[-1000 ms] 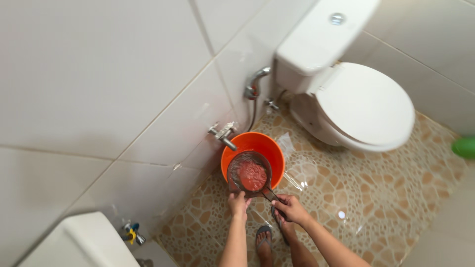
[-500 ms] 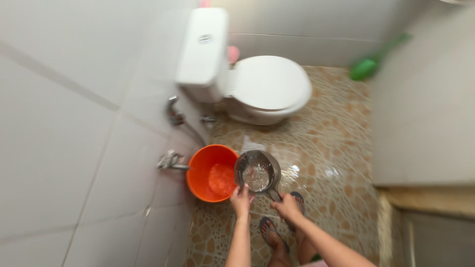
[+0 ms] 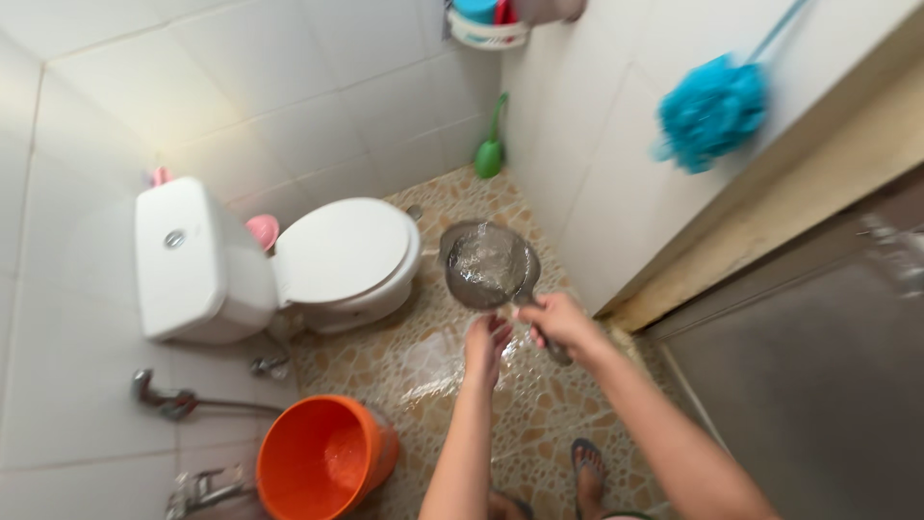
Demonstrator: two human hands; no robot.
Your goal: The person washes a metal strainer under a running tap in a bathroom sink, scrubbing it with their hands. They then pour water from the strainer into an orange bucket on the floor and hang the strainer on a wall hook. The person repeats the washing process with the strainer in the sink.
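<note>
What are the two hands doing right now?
Left hand: open, under the scoop's rim, touching cannot be told.
Right hand: closed on the handle of the clear water scoop.

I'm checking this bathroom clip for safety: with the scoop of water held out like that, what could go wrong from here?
1. The tiled floor already shines wet, and the feet are in open sandals, so a slip seems possible.
2. The scoop is full and held by its handle in the right hand, with the left hand only beneath it; it could tip and splash.
3. The orange bucket stands close behind, easy to knock when stepping back.
</note>
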